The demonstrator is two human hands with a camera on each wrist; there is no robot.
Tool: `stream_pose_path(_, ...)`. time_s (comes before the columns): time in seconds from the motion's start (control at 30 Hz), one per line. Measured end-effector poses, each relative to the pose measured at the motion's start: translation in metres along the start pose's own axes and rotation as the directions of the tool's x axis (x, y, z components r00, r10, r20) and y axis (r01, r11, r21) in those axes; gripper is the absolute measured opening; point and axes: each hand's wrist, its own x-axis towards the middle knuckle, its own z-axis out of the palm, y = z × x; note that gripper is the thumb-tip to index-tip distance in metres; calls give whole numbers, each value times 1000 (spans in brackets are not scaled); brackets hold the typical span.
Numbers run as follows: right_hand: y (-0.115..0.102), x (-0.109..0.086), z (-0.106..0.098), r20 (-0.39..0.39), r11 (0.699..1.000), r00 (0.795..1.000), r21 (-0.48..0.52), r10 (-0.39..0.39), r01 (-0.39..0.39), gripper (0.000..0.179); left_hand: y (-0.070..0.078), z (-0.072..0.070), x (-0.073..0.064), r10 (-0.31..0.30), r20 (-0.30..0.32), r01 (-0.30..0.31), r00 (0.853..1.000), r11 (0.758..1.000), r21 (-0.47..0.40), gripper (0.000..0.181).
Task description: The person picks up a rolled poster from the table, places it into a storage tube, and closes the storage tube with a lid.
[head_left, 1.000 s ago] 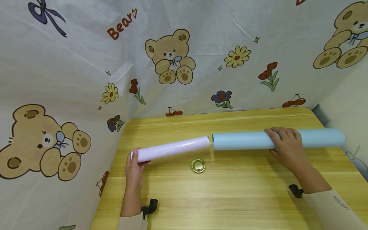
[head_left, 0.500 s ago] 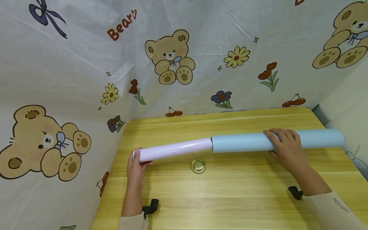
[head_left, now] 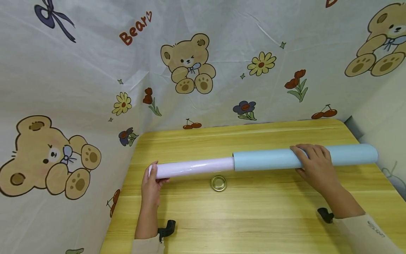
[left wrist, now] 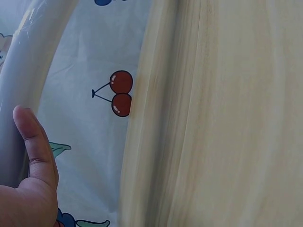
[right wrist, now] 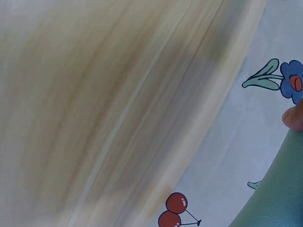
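Observation:
My left hand [head_left: 151, 187] grips the outer end of a glossy pale-lilac rolled sheet [head_left: 195, 167], thumb along its near side. The roll's right end disappears into the mouth of a wider light-blue tube [head_left: 266, 159], so that tip is hidden. Over the middle of the blue tube, my right hand [head_left: 317, 171] holds it from above, fingers wrapped across the top. In the left wrist view the thumb [left wrist: 35, 146] lies against the lilac roll [left wrist: 28, 61]. Only a fingertip [right wrist: 294, 117] and part of the blue tube [right wrist: 279, 189] show in the right wrist view.
A round gold-coloured lid [head_left: 219, 183] lies on the wood-grain table [head_left: 241, 215], just below where roll and tube meet. Behind and to the left hangs a white cloth [head_left: 228, 28] printed with bears and flowers. Black curved pieces [head_left: 167, 228] sit at both wrists.
The lilac roll has shifted right and levelled out; its end, apart from the blue tube a second ago, is now inside the opening. The blue tube has tilted slightly, its left end lower.

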Motion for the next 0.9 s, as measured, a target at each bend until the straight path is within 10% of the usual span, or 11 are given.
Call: stream_pose_path(0.9,-6,0,1,8,1000,1000,4,-1,1,100,-2,0,-1,9,77,-8,997,1000,-13,56)
